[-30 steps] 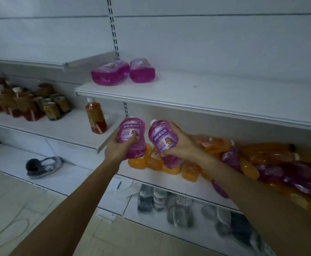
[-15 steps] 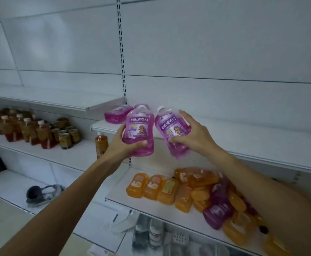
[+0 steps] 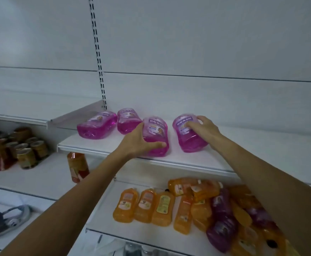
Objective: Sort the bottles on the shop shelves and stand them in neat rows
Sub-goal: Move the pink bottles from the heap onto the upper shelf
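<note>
My left hand grips the nearer pink bottle, which lies by the near edge of the upper shelf. My right hand curls round the right pink bottle just beside it. Two more pink bottles lie further left.

A shop: white slotted shelves stocked with labelled bottles.

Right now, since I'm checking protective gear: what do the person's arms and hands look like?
The left hand and right hand are bare: no gloves, and no ring, watch or bracelet shows. The left forearm and right forearm are uncovered as far as the frame shows; no sleeve is in view.
</note>
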Demonstrator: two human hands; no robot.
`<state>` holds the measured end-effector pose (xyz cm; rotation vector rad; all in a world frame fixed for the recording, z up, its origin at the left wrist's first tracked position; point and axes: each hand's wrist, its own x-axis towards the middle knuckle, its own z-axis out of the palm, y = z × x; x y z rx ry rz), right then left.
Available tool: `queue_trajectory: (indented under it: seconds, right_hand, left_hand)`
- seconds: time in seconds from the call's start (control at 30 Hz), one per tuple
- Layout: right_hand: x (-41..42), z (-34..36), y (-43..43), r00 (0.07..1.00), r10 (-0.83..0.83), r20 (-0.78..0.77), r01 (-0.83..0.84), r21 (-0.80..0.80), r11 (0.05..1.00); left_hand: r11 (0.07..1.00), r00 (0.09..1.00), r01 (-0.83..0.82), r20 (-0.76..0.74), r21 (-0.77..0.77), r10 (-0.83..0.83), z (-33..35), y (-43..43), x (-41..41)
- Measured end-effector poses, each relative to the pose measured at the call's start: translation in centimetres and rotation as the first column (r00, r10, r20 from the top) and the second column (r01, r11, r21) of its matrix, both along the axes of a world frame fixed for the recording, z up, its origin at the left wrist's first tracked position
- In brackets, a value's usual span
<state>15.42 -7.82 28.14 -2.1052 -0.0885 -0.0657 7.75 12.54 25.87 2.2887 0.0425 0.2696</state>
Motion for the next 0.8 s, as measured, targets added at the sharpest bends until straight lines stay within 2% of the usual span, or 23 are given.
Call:
queue_trajectory:
  seconds: [0.07,0.1,0.17,0.2,0.23,0.27,0.37,0.47,0.53,0.67,0.8]
  right_hand:
    - [1.6,-0.2,0.8,0.999,0.021,-0.047,-0.022,-0.023,0.999]
    - [2.3,-0.3,1.3,0.998,0.025,-0.050,-0.026,-0.031,0.999]
    - [3.3,-0.5,2.4,1.000,0.010,-0.025,-0.011,-0.051,0.999]
    - [3.7,-0.6,3.0,1.000,-0.007,-0.010,0.006,-0.062,0.998]
    - [4.1,-0.7,3.6,1.000,-0.028,0.006,0.029,-0.072,0.997]
    - [4.5,-0.8,4.1,0.998,-0.049,0.026,0.051,-0.086,0.995]
    - [5.2,-1.4,4.8,0.994,-0.094,0.049,0.099,-0.127,0.987]
    - [5.5,-1.7,5.4,0.989,-0.137,0.055,0.142,-0.110,0.984]
    - [5.4,-1.6,5.6,0.980,-0.159,0.117,0.177,-0.157,0.972]
    - [4.0,-1.3,4.7,0.950,-0.109,0.292,0.179,-0.226,0.958]
    - [2.4,-1.5,2.5,0.940,-0.050,0.337,0.124,-0.201,0.972]
  left_hand:
    - [0.984,0.998,-0.007,-0.060,0.179,0.018,0.4,0.6,1.0]
    - [0.940,0.997,-0.036,-0.046,0.339,0.055,0.5,0.9,1.5]
    - [0.770,0.992,-0.113,0.032,0.629,0.120,0.6,1.2,2.6]
    - [0.694,0.991,-0.128,0.056,0.709,0.125,0.8,1.2,2.9]
    - [0.661,0.991,-0.128,0.063,0.739,0.121,0.9,1.2,3.3]
    - [0.666,0.992,-0.124,0.067,0.735,0.110,0.9,1.4,3.5]
    - [0.760,0.994,-0.110,0.086,0.640,0.071,0.5,2.3,3.9]
    - [0.731,0.976,-0.134,0.215,0.669,-0.018,0.2,2.7,3.6]
    - [0.740,0.947,-0.149,0.309,0.656,-0.084,0.0,2.6,3.7]
    - [0.804,0.919,-0.151,0.381,0.575,-0.100,-0.2,1.8,3.4]
    - [0.832,0.886,-0.147,0.445,0.535,-0.129,-0.3,0.4,2.3]
